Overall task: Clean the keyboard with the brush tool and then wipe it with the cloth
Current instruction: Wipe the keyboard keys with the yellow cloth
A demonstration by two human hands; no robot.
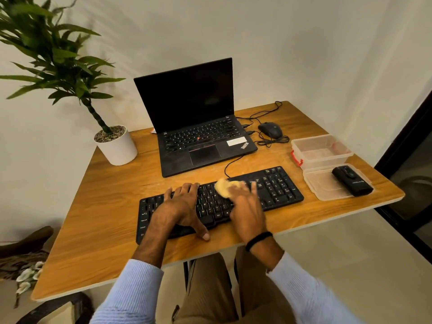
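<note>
A black wired keyboard (280,188) lies slanted across the front of the wooden desk. My left hand (181,206) rests flat on its left half, fingers spread and thumb over the near edge. My right hand (245,206), blurred by motion, presses a small yellow cloth (224,187) onto the keys near the middle. A black brush tool (351,181) lies on a clear lid at the right.
An open black laptop (194,127) stands behind the keyboard, with a black mouse (271,129) and coiled cable to its right. A clear plastic box (322,150) sits above the lid (322,185). A potted plant (115,143) occupies the desk's back left corner.
</note>
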